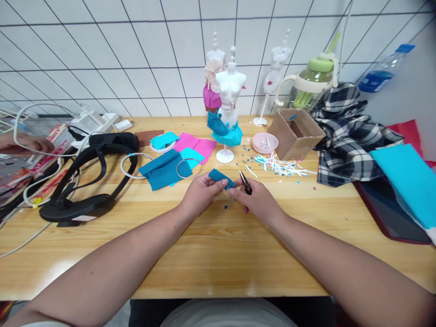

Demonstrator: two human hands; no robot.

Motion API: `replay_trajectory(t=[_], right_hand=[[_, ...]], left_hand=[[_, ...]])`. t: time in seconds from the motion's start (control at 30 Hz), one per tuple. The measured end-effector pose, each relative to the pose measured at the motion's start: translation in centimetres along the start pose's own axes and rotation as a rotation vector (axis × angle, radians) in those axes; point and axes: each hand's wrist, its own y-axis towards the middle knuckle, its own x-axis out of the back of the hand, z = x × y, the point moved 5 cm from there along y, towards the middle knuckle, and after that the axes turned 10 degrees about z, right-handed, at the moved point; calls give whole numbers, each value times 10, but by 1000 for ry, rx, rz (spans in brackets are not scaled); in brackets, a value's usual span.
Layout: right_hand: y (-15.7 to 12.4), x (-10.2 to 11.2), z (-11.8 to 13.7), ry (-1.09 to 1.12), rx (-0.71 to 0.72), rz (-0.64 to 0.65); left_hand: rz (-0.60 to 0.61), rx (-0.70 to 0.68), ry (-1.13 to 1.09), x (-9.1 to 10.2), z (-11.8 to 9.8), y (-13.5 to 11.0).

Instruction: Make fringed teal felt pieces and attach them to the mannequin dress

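My left hand (201,193) pinches a small folded piece of dark teal crepe paper (220,176) above the table. In my right hand (257,200) is a pair of dark thread snips (244,183), its pointed metal tips facing up and away from me. The fingertips of that hand also reach the near right corner of the paper. Just beyond both hands stands a white mini dress form (231,86) with ruffled blue and teal paper round its lower part. Small teal scraps (226,207) lie below my hands.
Teal sheets (165,169), pink paper (197,144) and rings lie left; a black headset (91,181) is farther left. Right are white paper strips (282,164), a pink bowl (265,143), a cardboard box (296,134) and plaid cloth (340,136). Another person's hand (30,144) is far left.
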Motion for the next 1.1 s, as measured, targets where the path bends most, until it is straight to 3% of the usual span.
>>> replay_trajectory(t=[0.3,0.53,0.67,0.8,1.1], right_hand=[[3,-1,-3,22,-4,7],[3,-4,-5,-70,-18,87],[-2,-8,-3,-148,50,83],[-6,-23,-4,-174,80,211],[-4,-30,-4,-175,83,316]], left_hand=[[-1,5,29,1,1,-1],[-122,-9,-150,12,4,3],[-148,17,-226,12,2,2],[-179,49,-283,12,1,0],[-27,42,-160,3,0,0]])
